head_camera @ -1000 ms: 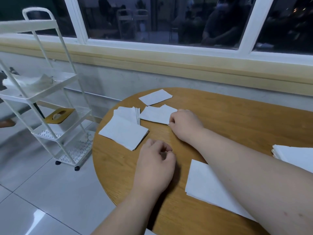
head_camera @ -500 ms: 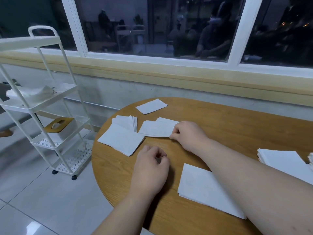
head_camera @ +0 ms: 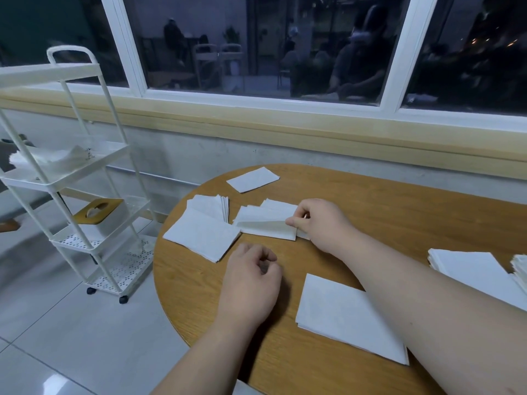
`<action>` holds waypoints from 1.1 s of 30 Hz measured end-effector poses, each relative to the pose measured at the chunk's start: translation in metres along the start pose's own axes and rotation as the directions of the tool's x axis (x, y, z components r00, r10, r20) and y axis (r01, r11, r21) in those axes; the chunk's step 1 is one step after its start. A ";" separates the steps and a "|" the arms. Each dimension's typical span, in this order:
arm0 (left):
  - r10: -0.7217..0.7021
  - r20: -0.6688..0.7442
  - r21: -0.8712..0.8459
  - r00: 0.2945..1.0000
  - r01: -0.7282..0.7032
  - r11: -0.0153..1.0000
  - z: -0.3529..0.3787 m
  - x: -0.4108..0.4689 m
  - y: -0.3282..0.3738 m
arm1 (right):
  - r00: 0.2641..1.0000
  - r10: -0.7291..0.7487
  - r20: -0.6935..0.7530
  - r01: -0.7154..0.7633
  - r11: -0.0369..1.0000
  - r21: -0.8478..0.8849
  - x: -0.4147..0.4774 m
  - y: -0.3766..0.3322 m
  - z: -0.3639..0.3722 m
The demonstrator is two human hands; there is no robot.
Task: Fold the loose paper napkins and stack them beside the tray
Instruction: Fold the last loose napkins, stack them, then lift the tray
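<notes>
Right hand (head_camera: 322, 223) is pinching the right edge of a folded napkin (head_camera: 262, 223), top layer raised, lying mid-table (head_camera: 370, 201) beside a napkin stack (head_camera: 209, 206). Left hand (head_camera: 251, 283) is resting loosely curled, holding nothing.

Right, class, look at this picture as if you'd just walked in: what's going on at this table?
A person is folding paper napkins at a round wooden table. The right hand pinches the edge of a napkin on a small pile, with its top layer lifted partway. The left hand rests loosely curled on the table, holding nothing. A folded stack sits to the left, a larger flat napkin lies nearer the person, and more stacks sit at the right edge.
</notes>
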State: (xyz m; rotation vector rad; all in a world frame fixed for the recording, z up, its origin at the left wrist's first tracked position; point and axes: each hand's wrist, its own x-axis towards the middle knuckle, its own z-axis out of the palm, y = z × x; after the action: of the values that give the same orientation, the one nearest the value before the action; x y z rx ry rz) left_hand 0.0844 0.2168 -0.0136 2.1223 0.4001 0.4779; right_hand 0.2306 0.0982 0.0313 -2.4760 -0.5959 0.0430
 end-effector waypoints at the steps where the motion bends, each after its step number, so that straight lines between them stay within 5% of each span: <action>1: -0.001 -0.012 -0.012 1.000 0.001 1.000 0.001 0.000 -0.001 | 1.000 -0.003 -0.022 0.004 0.999 0.051 -0.004 -0.001 -0.003; 9: 0.071 -0.125 -0.140 0.990 -0.089 0.986 0.001 -0.002 -0.007 | 0.994 -0.087 -0.060 0.105 0.889 0.447 -0.078 -0.014 -0.048; 15: 0.151 0.142 -0.359 0.978 -0.091 0.929 -0.006 -0.016 0.000 | 0.995 -0.099 0.023 0.066 0.799 0.598 -0.133 -0.010 -0.076; 20: 0.178 0.229 -0.415 0.957 -0.069 0.907 -0.011 -0.026 0.006 | 0.989 0.136 -0.053 -0.056 0.691 0.720 -0.153 0.008 -0.068; 26: 0.240 0.302 -0.259 0.923 -0.163 0.952 -0.009 -0.023 0.005 | 0.946 0.286 -0.152 -0.190 0.870 0.454 -0.170 0.028 -0.038; 33: 0.273 0.367 -0.133 0.889 -0.241 0.962 -0.002 -0.020 0.003 | 0.909 0.355 -0.219 -0.288 0.914 0.286 -0.179 0.042 -0.028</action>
State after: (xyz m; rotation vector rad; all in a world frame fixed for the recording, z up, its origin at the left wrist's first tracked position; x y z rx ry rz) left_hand 0.0663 0.2080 -0.0138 2.1328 -0.1262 0.2119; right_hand 0.0907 -0.0235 0.0135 -2.2571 -0.0530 -0.0819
